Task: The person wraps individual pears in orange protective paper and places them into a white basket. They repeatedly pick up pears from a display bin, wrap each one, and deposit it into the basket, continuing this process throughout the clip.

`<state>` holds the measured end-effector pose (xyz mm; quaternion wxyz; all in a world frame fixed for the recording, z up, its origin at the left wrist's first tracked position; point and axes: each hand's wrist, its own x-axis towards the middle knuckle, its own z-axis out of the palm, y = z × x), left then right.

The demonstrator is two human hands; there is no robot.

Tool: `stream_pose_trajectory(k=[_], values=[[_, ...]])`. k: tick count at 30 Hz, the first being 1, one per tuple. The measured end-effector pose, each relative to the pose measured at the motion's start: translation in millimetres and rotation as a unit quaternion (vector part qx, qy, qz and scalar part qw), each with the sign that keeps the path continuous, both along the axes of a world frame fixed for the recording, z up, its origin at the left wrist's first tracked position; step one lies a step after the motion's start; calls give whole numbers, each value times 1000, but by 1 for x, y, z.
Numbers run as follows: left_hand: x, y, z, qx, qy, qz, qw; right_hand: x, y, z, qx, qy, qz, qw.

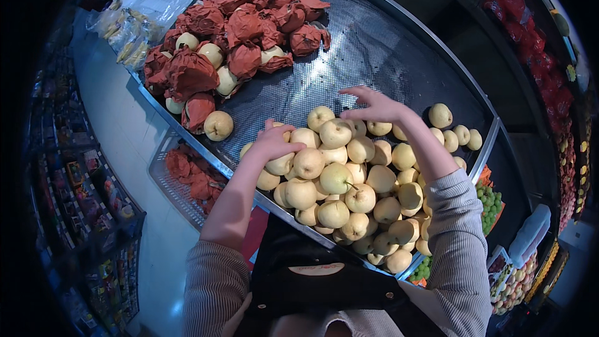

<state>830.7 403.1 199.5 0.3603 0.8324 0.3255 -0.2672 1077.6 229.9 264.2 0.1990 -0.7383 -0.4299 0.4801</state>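
A pile of round, pale yellow pears (333,214) fills the near corner of a black-mesh-lined display bin (388,56). One greener pear (336,179) with a stem sits on top. My left hand (273,142) lies over the pile's left side, fingers and thumb apart, touching pears; part of a pear shows beside its fingers. Over the back of the pile my right hand (374,105) is spread with nothing in its grasp. Farther back on the left is a heap of pears in crumpled red paper wrappers (244,27), a few partly bared. A loose pear (218,126) rests at its near edge.
Below the bin's left metal edge (187,136), a plastic basket (164,182) holds loose red paper (192,168). Bagged bananas (133,40) lie at the upper left. Green grapes (489,205) are beyond the right edge. Store shelves (89,187) stand across the aisle.
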Motion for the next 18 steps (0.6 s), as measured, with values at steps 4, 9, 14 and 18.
stream_pose_trajectory(k=[4,9,14,18], values=[[26,-8,7,28,33,-77,996,-28,45,-60,-50,-74,199,976],[51,-27,-15,70,88,-109,988,-87,56,-45,-205,-299,179,915],[32,-27,9,82,142,-118,979,-115,64,-36,-206,-350,248,880],[28,-25,13,109,95,-102,984,-94,71,-54,-168,-328,212,905]])
